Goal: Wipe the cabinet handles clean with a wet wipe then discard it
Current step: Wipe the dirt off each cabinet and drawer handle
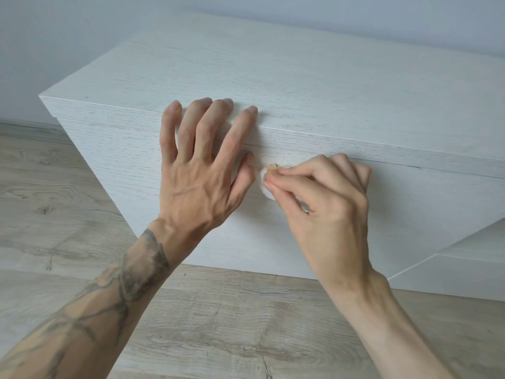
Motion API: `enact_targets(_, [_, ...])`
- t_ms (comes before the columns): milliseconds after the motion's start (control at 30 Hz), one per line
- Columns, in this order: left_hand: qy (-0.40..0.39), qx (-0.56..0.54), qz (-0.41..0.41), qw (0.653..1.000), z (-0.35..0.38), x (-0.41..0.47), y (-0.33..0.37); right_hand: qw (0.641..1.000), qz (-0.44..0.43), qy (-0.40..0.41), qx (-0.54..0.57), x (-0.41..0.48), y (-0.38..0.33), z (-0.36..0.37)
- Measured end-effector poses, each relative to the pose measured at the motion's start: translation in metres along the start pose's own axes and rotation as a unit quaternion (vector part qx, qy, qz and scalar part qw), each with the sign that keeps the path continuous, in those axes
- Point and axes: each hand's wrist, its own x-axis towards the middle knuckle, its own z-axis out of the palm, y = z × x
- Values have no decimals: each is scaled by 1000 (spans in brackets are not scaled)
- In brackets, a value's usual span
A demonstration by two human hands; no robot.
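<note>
Wipe beneath right-hand fingers, against cabinet.

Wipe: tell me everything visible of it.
The wipe is a small white, soft-looking wad, mostly hidden by the right hand, whose thumb and fingertips pinch it. It is pressed to the cabinet front just under the top slab, beside a small tan spot, perhaps the handle. The thumb of the left hand lies close; touching or not, I cannot tell.
</note>
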Motion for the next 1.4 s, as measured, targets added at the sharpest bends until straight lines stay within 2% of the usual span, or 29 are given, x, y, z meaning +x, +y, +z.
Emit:
enact_targets(200, [-6,1,4,1000,-2,0,-1,1000,5,2,9,-9,10,-13])
enact_targets(367, [-2,5,0,1000,-2,0,0,999,-44,-18,7,1,9,-3])
enact_targets(733, [-15,0,1,1000,-5,1,0,998,-59,-21,-7,-20,60,-57])
enact_targets(800, [-17,-1,1,1000,-5,1,0,999,-35,-8,-6,-24,57,-60])
enact_targets(933, [-16,0,2,1000,-5,0,0,991,84,71,74,-28,47,-59])
enact_targets(1033, [-15,1,5,1000,-5,0,-1,983,130,49,123,-30,46,-55])
enact_targets(1167, [-13,-1,5,1000,-4,0,-1,990,123,-18,69,-34,52,-59])
enact_targets(1400, [-4,-6,5,1000,-2,0,-2,993,116,22,29,-43,45,-53])
